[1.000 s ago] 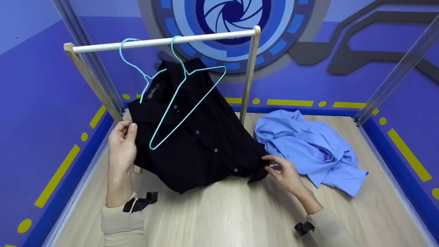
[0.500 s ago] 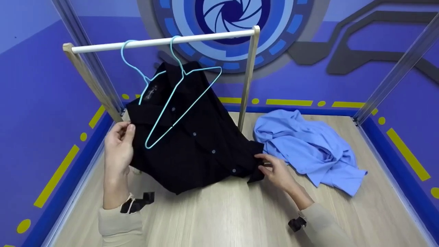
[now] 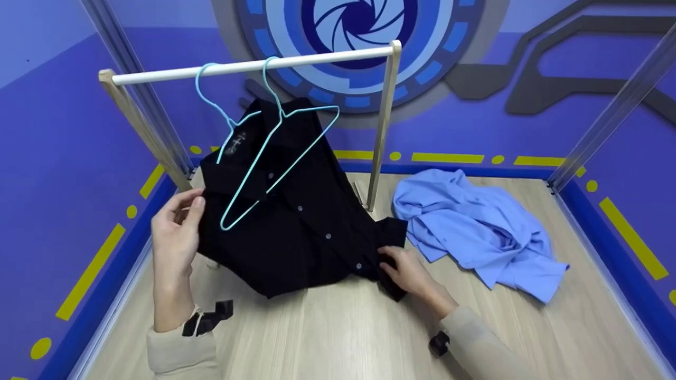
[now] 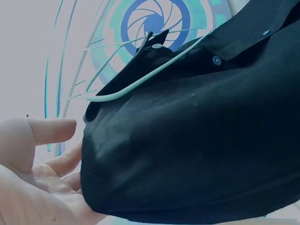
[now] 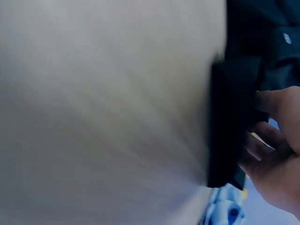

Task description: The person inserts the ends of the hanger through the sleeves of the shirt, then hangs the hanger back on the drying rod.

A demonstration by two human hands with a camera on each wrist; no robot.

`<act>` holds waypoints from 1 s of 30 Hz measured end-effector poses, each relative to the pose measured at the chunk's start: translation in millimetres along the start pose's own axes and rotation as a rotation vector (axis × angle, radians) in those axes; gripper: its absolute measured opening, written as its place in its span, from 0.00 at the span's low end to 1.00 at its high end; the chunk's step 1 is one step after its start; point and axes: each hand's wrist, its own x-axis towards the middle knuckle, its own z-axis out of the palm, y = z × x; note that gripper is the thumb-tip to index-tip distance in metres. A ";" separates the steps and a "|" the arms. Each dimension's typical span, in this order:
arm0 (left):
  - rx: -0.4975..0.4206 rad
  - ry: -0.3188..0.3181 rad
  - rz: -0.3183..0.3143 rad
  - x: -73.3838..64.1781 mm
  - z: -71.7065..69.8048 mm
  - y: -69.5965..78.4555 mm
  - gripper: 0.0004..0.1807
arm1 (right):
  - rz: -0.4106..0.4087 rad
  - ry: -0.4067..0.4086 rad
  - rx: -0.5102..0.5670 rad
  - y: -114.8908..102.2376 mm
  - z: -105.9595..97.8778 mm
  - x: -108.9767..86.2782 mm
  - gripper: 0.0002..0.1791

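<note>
A black button-up shirt (image 3: 311, 253) hangs tilted below the rack, its lower part spread toward me. One light blue hanger (image 3: 202, 92) passes into its collar opening; the lower ends of that hanger are hidden. A second light blue hanger (image 3: 303, 157) hangs bare in front of the shirt. My left hand (image 3: 177, 232) touches the shirt's left edge; in the left wrist view its thumb stands apart from the cloth, and some fingertips go behind it. With my right hand (image 3: 409, 272) I pinch a loose black flap at the shirt's lower right, its thumb on the cloth (image 5: 229, 122).
The rack's white rod (image 3: 332, 56) rests on wooden legs (image 3: 383, 126). A crumpled blue shirt (image 3: 470, 221) lies on the wood-look floor (image 3: 327, 338) to the right. Blue-purple walls (image 3: 591, 132) enclose the back and sides.
My right hand has moved left and slightly down with the flap of the black shirt. My left hand has shifted slightly left, its thumb dropping a little. The left hanger's hook has slid right.
</note>
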 end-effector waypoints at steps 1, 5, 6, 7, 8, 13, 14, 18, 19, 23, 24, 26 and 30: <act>0.004 0.000 0.010 -1.0 -0.2 -0.5 0.18 | 0.006 -0.005 -0.014 -0.3 2.1 -0.4 0.15; 0.007 0.019 0.039 -5.7 -2.1 -2.7 0.18 | 0.034 -0.030 -0.011 -3.3 6.2 2.1 0.15; 0.012 0.027 0.049 -6.8 -2.6 -3.3 0.18 | 0.039 -0.037 -0.008 -4.6 6.2 3.6 0.15; 0.016 0.036 0.058 -7.9 -3.1 -3.8 0.18 | 0.039 -0.046 -0.012 -5.9 6.0 5.1 0.15; 0.023 0.044 0.067 -9.3 -3.4 -4.1 0.18 | 0.041 -0.056 -0.016 -7.0 5.8 7.0 0.15; 0.052 0.095 0.139 -15.8 -3.4 -2.8 0.17 | 0.029 -0.100 -0.048 -10.3 6.1 15.7 0.14; 0.056 0.110 0.159 -17.2 -2.9 -2.1 0.17 | 0.024 -0.106 -0.050 -10.5 6.6 17.5 0.14; 0.057 0.165 0.245 -22.3 1.1 0.4 0.13 | 0.000 -0.111 -0.067 -11.1 8.6 22.9 0.13; 0.062 0.174 0.268 -23.8 2.0 1.3 0.13 | -0.006 -0.107 -0.075 -11.7 9.6 24.4 0.13; 0.062 0.178 0.362 -31.8 8.1 4.9 0.10 | -0.006 -0.104 -0.098 -14.5 12.9 29.5 0.13; 0.065 0.174 0.390 -34.4 10.0 6.1 0.10 | -0.003 -0.106 -0.101 -15.2 13.8 30.8 0.13; 0.058 0.158 0.449 -40.4 14.2 9.2 0.09 | 0.003 -0.115 -0.102 -16.9 15.5 33.6 0.13; 0.064 0.069 0.562 -52.5 24.1 15.9 0.09 | -0.004 -0.126 -0.102 -19.8 19.0 39.8 0.13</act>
